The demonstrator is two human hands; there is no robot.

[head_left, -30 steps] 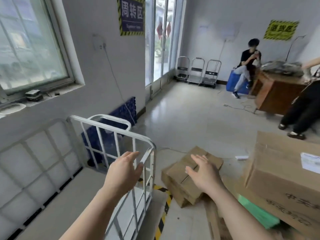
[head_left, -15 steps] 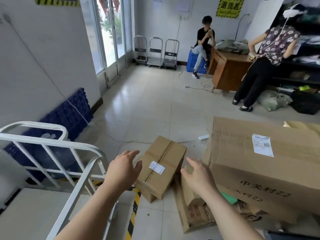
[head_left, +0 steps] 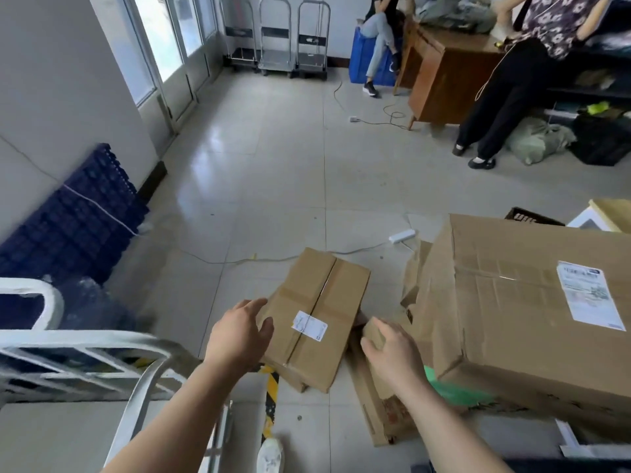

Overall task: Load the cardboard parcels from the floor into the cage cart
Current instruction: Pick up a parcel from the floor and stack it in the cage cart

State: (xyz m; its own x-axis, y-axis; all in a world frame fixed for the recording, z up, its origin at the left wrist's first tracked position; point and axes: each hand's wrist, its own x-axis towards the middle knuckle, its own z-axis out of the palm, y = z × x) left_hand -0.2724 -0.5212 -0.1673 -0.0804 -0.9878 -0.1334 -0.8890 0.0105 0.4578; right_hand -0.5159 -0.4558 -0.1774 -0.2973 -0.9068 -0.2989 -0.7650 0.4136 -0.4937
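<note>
Since half a second ago, both of your hands have come lower and nearer to the taped parcel (head_left: 317, 319), and your view has tilted down toward it. Tiled floor (head_left: 273, 172): pale, glossy, with a thin cable running across it. Large carton (head_left: 512, 336): at your right, label on its top face, resting on flattened cardboard (head_left: 379, 414) and a green sheet (head_left: 454, 392). Cage cart (head_left: 85, 353): white tubular rails at lower left, blurred, just beside the parcel's near left corner. Blue pallet (head_left: 68, 227): leaning on the left wall. Wooden desk (head_left: 444, 73): far right, with one person standing (head_left: 512, 80) beside it and another seated (head_left: 379, 32) on a blue bin. Three platform trolleys (head_left: 276, 39): parked against the far wall. Taped parcel: lying on the floor between your hands, tape seam down its middle, its near end over a yellow-and-black floor stripe (head_left: 271, 387). Your left hand (head_left: 239, 336): fingers straight and spread at the parcel's left edge, gripping nothing; whether it touches cannot be told. Your right hand (head_left: 392, 349): fingers loosely bent over the end of a small carton (head_left: 374, 331) just right of the parcel, not closed around it. White label (head_left: 309, 326): stuck across the parcel's seam. Power strip (head_left: 403, 235): on the floor beyond the parcel.
</note>
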